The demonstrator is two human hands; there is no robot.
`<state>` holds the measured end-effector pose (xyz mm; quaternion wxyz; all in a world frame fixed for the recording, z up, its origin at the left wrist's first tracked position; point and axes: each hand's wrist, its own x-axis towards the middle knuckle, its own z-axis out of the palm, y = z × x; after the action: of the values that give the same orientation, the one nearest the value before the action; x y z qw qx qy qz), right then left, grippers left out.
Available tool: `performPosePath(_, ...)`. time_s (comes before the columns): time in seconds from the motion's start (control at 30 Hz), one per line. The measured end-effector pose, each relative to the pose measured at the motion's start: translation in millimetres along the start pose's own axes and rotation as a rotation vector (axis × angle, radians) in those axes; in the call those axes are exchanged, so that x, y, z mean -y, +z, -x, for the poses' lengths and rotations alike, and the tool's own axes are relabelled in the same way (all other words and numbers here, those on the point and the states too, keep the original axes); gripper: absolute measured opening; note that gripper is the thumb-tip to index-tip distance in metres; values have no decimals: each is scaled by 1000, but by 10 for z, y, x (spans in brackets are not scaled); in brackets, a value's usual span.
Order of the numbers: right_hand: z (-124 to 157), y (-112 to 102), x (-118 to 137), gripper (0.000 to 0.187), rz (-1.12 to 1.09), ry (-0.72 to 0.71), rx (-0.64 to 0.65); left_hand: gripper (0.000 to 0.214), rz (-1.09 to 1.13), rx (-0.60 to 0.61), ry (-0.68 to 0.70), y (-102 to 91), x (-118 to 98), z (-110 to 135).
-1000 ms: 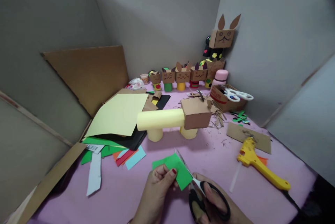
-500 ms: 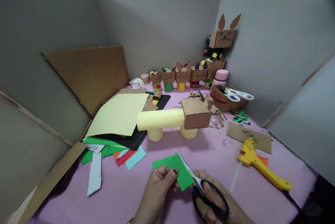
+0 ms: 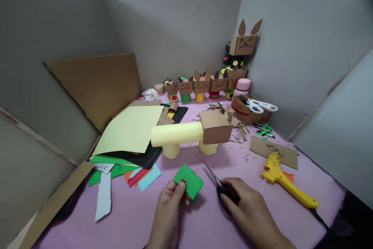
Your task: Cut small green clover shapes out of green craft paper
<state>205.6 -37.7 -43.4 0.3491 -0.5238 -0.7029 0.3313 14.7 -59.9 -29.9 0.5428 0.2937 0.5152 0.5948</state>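
A small piece of green paper (image 3: 190,182) is pinched between the thumb and fingers of my left hand (image 3: 171,202). To its right, my right hand (image 3: 247,208) is wrapped round black-handled scissors (image 3: 215,176), whose blades look closed and point away to the upper left, apart from the paper. Just beyond both hands stands a cardboard and paper figure: a yellow paper tube (image 3: 176,134) lying on two short yellow cylinders, with a brown cardboard box (image 3: 216,130) at its right end.
A yellow hot glue gun (image 3: 288,187) lies at right by a cardboard strip (image 3: 256,148). Sheets of yellow paper (image 3: 131,128) and other coloured paper pile up at left. White-handled scissors (image 3: 259,105) rest in a box. Cardboard animal figures (image 3: 201,85) line the back.
The scissors have come away from the green paper and moved down toward the table, with the blades closer together. My left hand has turned the paper, which now shows as one square.
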Motion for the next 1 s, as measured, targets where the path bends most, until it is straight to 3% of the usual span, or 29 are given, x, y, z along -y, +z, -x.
performPosePath(0.1, -21, -144, -53, 16, 299, -28, -7, 29, -97, -15, 37, -19, 7, -1)
performPosePath(0.2, -31, -213, -44, 17, 404, -69, -36, 28, -167, -9, 87, -2, -3, 9)
performPosePath(0.3, -36, -174, 85, 19, 245, -125, -65, 17, -204, 92, 130, 44, -12, 39)
performPosePath(0.43, -70, -1, 268, 19, -116, -65, 152, 24, -338, 239, 117, 51, 28, 64)
performPosePath(0.5, -95, 69, 282, 27, -224, 8, 183, 34, -376, 226, 115, 16, 57, 50)
performPosePath(0.63, -121, 104, 199, 37, -477, 185, 154, 44, -357, 69, 142, -61, 86, -10)
performPosePath(0.7, -122, 103, 156, 38, -598, 284, 177, 46, -480, -27, 256, -76, 91, -27)
performPosePath(0.8, -118, 117, 127, 37, -742, 369, 175, 51, -812, -134, 617, -68, 88, -2)
performPosePath(0.9, -108, 137, 139, 37, -879, 413, 174, 46, -998, 86, 964, -47, 60, 60)
performPosePath(1.0, -92, 144, 166, 36, -946, 436, 199, 38, -1025, 279, 1139, -31, 20, 95)
